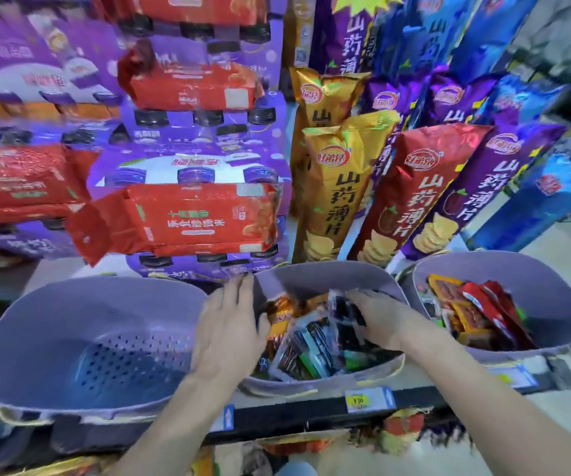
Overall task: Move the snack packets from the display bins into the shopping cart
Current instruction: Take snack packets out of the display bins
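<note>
Pick-up step in hand. The left hand [229, 324] lies against the left wall of the middle bin [325, 273], grip apart, fingers straight. The right hand [380, 319] has its grip clamped on dark snack packets [344, 312] inside that bin. The right bin [483, 264] holds more. No cart is in view. Next move, by judgement: lift the bundle clear of the rim.

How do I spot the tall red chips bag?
Behind the middle lavender bin stands a row of tall chip bags. The red bag leans between a gold bag and a purple bag. It is the only tall red one in that row.
</note>
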Demonstrator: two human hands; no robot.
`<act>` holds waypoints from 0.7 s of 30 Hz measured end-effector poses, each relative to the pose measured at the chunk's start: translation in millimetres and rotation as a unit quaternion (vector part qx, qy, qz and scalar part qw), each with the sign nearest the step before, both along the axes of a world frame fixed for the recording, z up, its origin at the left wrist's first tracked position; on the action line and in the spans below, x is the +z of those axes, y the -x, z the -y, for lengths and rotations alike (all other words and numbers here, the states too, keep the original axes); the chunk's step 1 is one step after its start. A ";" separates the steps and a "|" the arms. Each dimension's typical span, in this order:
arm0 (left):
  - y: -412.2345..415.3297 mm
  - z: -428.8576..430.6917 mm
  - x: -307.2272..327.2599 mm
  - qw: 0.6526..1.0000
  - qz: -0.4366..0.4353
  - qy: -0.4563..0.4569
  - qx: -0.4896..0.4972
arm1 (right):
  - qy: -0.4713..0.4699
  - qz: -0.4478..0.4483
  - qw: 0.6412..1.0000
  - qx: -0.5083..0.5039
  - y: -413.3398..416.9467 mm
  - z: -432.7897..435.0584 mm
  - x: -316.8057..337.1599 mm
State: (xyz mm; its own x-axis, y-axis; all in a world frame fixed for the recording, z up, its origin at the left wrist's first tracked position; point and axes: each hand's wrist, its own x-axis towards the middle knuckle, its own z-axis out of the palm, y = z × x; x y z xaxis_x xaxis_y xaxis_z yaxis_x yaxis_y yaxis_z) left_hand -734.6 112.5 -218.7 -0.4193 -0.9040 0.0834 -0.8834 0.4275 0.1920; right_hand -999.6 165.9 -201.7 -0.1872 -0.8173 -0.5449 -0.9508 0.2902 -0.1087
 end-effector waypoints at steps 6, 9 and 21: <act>-0.7 -0.5 -1.0 1.000 -0.010 -0.004 -0.002 | 0.014 -0.029 0.999 0.031 11.6 7.3 -5.9; -0.6 -0.5 -3.2 1.000 -0.009 -0.003 -0.002 | 0.044 -0.009 0.998 0.040 17.5 3.9 -10.0; 1.8 -1.5 -4.8 1.000 -0.027 -0.002 0.009 | 0.140 0.079 0.971 0.175 33.0 -0.4 12.7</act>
